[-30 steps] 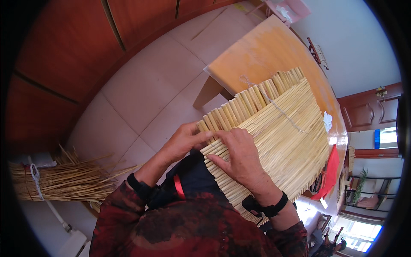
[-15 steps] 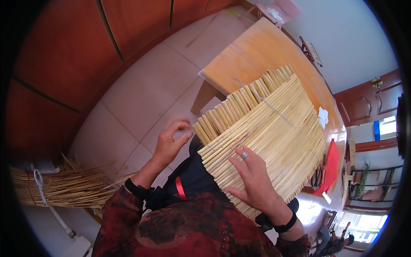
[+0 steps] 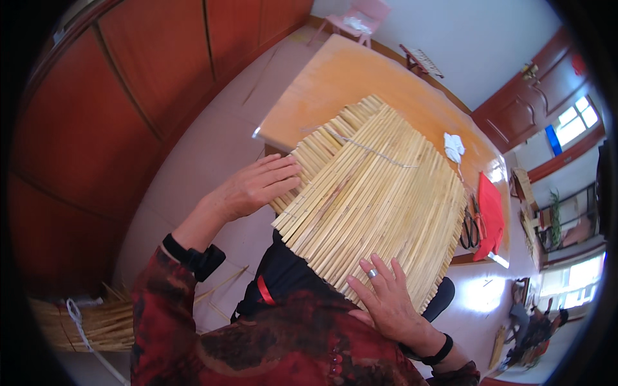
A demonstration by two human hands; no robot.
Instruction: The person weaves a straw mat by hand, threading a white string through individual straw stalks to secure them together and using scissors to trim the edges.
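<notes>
A mat of pale straw-coloured reed stalks (image 3: 380, 193), bound side by side with string, lies partly on the wooden table and reaches over its near edge toward my lap. Along its far left side a band of shorter stalk ends shows. My left hand (image 3: 261, 186) rests on that left edge, palm down with its fingers stretched out. Flat on the near right part of the mat lies my right hand (image 3: 386, 293), fingers spread, a ring on one finger. A loose grey string (image 3: 373, 150) trails across the mat's far part.
The orange-brown table (image 3: 309, 83) carries a white crumpled cloth (image 3: 454, 148), a red cloth (image 3: 490, 215) and black-handled scissors (image 3: 468, 233). A bundle of reeds (image 3: 103, 325) lies at lower left. Red-brown cabinets (image 3: 154, 58) line the left. Another person (image 3: 541, 334) is at far right.
My left hand has come down from the air onto the mat's left edge. My right hand has flattened on the near part. The view has turned, and the mat sits further left in it.
</notes>
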